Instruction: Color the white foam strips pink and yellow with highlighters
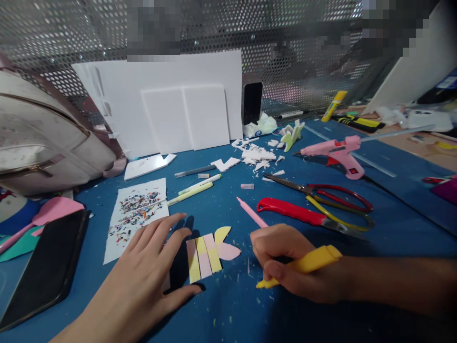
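A small striped foam or card cutout (205, 255), yellow and pink with two leaf-like points at its right, lies flat on the blue table. My left hand (152, 271) rests at the cutout's left with fingers spread; the thumb is close to its lower corner. In my right hand (289, 259) is a yellow highlighter (314, 261), its tip pointing down and left, apart from the cutout. Just beyond that hand a pink marker (252, 211) shows in part; whether the hand touches it, I cannot tell. A small pink cap (247, 186) lies farther back.
Scissors (314, 190), a red-handled cutter (291, 212) and a pink glue gun (339, 152) lie at the right. White scraps (257, 155) and pens (191, 193) are behind. At left are a speckled paper (123, 197), a phone (46, 267) and a bag (46, 128). White boards (117, 95) stand behind.
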The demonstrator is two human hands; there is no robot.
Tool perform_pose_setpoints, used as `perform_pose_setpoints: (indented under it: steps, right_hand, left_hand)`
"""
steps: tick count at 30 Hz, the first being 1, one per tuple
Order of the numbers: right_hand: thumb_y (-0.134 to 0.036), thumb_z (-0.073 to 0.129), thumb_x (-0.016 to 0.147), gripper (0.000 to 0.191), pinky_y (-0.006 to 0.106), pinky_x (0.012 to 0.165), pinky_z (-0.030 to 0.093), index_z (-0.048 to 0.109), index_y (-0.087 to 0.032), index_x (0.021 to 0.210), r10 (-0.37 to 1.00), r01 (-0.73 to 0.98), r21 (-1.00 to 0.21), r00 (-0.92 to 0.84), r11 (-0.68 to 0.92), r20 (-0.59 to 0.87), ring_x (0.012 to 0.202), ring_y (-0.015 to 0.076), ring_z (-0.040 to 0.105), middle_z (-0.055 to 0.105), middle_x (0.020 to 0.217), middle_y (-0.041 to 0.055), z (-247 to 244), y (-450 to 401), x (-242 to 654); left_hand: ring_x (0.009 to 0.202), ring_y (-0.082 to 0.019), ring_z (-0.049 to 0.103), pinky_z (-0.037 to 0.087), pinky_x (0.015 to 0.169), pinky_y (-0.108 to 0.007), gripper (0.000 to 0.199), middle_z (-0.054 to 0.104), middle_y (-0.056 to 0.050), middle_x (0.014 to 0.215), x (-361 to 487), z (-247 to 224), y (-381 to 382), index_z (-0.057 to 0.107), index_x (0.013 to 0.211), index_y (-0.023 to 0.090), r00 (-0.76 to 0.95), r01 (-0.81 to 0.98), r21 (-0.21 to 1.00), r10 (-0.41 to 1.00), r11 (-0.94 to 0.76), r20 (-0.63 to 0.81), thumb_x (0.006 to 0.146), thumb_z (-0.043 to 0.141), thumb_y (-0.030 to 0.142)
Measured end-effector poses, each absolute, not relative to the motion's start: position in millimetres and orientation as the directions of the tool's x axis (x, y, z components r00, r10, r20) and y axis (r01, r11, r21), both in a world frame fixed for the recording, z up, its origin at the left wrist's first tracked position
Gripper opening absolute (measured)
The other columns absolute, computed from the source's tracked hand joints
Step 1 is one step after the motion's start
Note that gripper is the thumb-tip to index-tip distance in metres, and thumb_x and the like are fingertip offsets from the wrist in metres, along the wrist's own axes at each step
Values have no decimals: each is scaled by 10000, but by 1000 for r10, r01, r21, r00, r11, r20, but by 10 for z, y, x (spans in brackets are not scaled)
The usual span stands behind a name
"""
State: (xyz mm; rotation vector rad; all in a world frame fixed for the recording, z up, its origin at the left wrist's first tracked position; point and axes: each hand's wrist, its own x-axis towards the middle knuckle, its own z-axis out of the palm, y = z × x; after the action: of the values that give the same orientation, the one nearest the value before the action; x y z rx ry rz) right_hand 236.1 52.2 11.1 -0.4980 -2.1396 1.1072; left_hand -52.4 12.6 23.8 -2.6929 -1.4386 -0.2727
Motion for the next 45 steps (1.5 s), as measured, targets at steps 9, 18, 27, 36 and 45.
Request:
perform_pose_setpoints:
  steps: [9,18,27,36,45]
  right_hand:
    - [-458,377,1032,450,241,505,268,317,-210,661,584,13,-829,-716,559,383,538,104,338,347,599,-44,92,532,2371]
    - [-417,428,1021,428,226,513,285,349,-199,662,588,-18,-838,-704,545,398,542,98,360,377,607,-38,72,529,2377]
    - [-429,416,1030,441,227,513,290,365,-196,659,581,-33,-834,-702,550,411,541,97,365,383,600,-36,65,537,2365]
    - [-475,421,1037,467,234,499,335,516,-179,689,651,-108,-861,-609,498,453,512,96,426,458,588,-23,79,493,2409]
    - [-451,479,1014,290,182,423,327,508,-179,918,777,-129,-970,-581,207,243,422,83,420,480,530,-75,100,468,2375]
  left_hand:
    - [1163,-390,625,553,894,-534,771,623,-105,1333,-949,308,185,469,1377,277,570,821,-82,802,-565,176,761,691,685]
    - [1091,-352,680,581,893,-515,648,671,-119,1233,-1051,263,118,562,1270,215,598,800,-106,798,-590,77,688,758,423]
    - [1084,-357,683,591,855,-518,578,661,-155,1229,-959,327,132,524,1282,180,642,766,-163,753,-621,145,778,678,416]
    - [1135,-313,592,433,961,-482,594,596,-75,1299,-664,447,-32,441,1410,256,598,798,-67,771,-599,218,869,625,417]
    - [867,-159,623,438,813,-283,330,663,-6,978,-35,364,-260,503,1349,194,829,545,61,548,-836,115,1044,403,266]
